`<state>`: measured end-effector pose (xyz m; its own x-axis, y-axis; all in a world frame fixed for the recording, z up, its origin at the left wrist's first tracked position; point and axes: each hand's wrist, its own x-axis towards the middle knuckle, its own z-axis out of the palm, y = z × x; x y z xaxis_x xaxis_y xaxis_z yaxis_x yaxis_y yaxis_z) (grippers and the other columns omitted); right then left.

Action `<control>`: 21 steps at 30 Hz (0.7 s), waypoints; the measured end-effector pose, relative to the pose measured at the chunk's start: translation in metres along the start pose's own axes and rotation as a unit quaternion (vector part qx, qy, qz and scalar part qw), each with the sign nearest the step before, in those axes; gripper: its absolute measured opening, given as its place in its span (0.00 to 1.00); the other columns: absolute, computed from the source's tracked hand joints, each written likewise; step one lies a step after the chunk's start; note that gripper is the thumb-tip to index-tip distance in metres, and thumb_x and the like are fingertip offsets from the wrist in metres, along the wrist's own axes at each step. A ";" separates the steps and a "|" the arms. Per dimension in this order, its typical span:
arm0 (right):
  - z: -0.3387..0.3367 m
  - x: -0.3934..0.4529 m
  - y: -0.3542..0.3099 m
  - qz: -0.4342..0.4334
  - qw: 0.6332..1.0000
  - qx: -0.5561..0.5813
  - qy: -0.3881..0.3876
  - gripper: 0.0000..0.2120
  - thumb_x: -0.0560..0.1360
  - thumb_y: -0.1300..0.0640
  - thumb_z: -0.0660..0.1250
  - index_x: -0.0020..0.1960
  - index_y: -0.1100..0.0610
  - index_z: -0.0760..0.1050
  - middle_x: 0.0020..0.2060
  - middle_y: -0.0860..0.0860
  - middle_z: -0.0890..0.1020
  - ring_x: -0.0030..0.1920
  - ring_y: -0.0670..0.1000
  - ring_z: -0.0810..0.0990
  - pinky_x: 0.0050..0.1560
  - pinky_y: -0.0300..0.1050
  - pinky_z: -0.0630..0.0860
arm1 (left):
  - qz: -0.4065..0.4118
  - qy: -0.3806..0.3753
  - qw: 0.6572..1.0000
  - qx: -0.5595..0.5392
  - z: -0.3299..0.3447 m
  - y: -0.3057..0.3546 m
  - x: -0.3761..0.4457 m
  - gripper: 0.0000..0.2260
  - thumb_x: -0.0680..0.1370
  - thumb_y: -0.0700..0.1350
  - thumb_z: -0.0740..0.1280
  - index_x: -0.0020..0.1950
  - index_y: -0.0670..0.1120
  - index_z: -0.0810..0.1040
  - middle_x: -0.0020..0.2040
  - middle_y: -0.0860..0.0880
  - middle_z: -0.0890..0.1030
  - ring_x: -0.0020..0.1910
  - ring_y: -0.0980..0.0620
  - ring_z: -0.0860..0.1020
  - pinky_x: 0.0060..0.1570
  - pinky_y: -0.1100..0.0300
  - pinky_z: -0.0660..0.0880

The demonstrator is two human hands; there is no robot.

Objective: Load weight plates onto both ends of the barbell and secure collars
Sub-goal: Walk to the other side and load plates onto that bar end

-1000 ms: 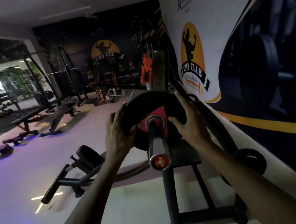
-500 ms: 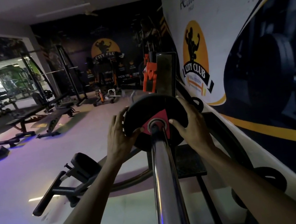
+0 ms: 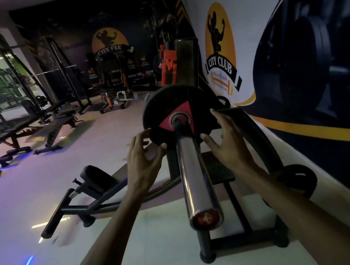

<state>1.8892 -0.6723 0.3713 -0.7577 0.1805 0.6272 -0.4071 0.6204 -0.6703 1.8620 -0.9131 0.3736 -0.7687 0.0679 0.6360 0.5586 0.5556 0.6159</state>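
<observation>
Nearest the camera was the chrome barbell sleeve (image 3: pixel 196 174), its capped end pointing back at the wearer, bare of any collar. It ran up and away to the weight plate (image 3: pixel 166 108), a black disc with a red-pink triangle around the hub, threaded on the sleeve and sitting far in.

Left hand (image 3: pixel 143 157) was just beside the plate's lower left rim, fingers spread and loose, thumb tip about at the edge; gripping nothing. Right hand (image 3: pixel 227 140) was at the lower right rim, fingers also splayed, palm off the plate; whether a fingertip grazed the rim couldn't be told.

Judgement: the seating step looked about done, hands letting go. To do it well, the plate should be pressed flat and square against the inner shoulder, even push from both sides so it doesn't cock on the sleeve, then checked for a gap before a collar goes on. No collar seen anywhere in view.

Below the bar stood a dark rack stand (image 3: pixel 205 241) on the pale floor. A second plate (image 3: pixel 299 179) leaned by the wall at right, a likely next pick. Further off, flat benches (image 3: pixel 17 133) and a logo wall (image 3: pixel 222 57).
</observation>
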 end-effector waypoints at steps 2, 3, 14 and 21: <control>-0.008 -0.024 0.004 0.008 1.000 0.002 -0.004 0.33 0.78 0.50 0.71 0.79 0.53 0.62 0.76 0.52 0.68 0.75 0.51 0.68 0.71 0.53 0.73 | -0.010 -0.037 0.999 -0.021 0.003 0.005 -0.026 0.22 0.79 0.52 0.73 0.71 0.51 0.72 0.66 0.51 0.76 0.60 0.53 0.78 0.58 0.55 0.80; -0.014 -0.037 0.007 0.016 1.000 0.005 -0.011 0.33 0.78 0.50 0.71 0.79 0.53 0.63 0.75 0.52 0.69 0.75 0.51 0.69 0.70 0.54 0.74 | -0.010 -0.057 0.998 -0.035 0.007 0.007 -0.041 0.22 0.78 0.51 0.74 0.70 0.52 0.73 0.65 0.51 0.77 0.60 0.52 0.79 0.59 0.52 0.80; -0.113 -0.170 0.084 0.133 0.989 -0.018 -0.063 0.25 0.79 0.45 0.70 0.72 0.54 0.71 0.66 0.52 0.79 0.66 0.51 0.78 0.63 0.51 0.79 | -0.114 -0.166 0.976 -0.088 0.109 0.074 -0.176 0.17 0.81 0.55 0.70 0.65 0.48 0.76 0.56 0.51 0.83 0.54 0.54 0.84 0.52 0.51 0.84; -0.220 -0.238 0.181 0.202 0.973 -0.042 -0.101 0.26 0.77 0.38 0.66 0.68 0.51 0.73 0.64 0.52 0.80 0.64 0.50 0.79 0.62 0.53 0.79 | -0.147 -0.220 0.959 -0.104 0.242 0.139 -0.241 0.19 0.81 0.54 0.71 0.68 0.47 0.76 0.65 0.50 0.80 0.59 0.52 0.81 0.56 0.53 0.83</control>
<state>2.1078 -0.4353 0.1878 -0.9355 0.2741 0.2228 -0.0185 0.5918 -0.8059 2.0499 -0.6514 0.1934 -0.9342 0.3015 0.1910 0.3119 0.4299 0.8473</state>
